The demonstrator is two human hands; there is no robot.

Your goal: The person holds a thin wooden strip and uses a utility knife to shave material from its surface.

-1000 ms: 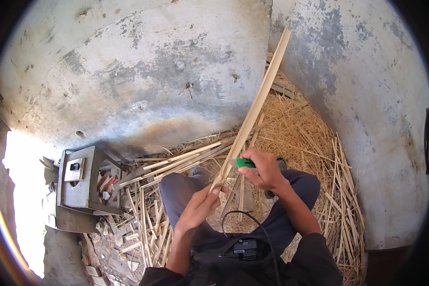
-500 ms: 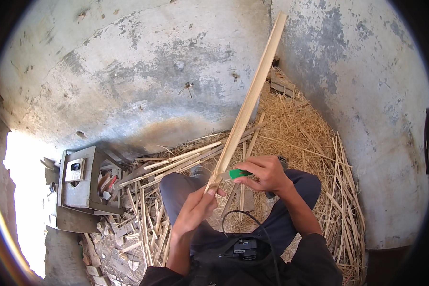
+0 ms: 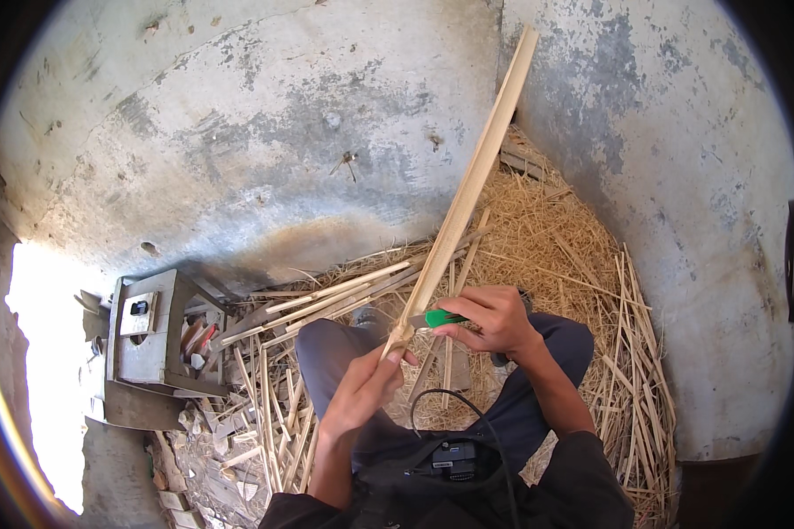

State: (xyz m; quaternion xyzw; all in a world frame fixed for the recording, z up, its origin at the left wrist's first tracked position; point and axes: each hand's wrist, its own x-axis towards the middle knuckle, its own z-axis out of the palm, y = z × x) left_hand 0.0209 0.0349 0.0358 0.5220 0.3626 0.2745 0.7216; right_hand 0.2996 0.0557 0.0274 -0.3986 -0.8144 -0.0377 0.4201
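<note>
A long pale piece of split bamboo (image 3: 466,192) slants up and to the right from between my knees toward the corner of the walls. My left hand (image 3: 367,388) is closed around its lower end, just below a knobby joint. In my right hand (image 3: 492,323) is a green-handled knife (image 3: 444,318), gripped between thumb and fingers. Its short blade points left and meets the bamboo's edge just above the joint. The fingers of my right hand partly cover the handle.
A wooden box stool (image 3: 147,339) with items inside stands at the left. Loose bamboo strips (image 3: 344,291) lie beyond my left knee, and more strips (image 3: 631,397) lie along the right wall. Fine shavings (image 3: 547,225) heap up in the corner. A black cable (image 3: 481,407) loops over my lap.
The bamboo's far end has swung slightly to the right and down. Both hands keep their grips and have barely shifted.
</note>
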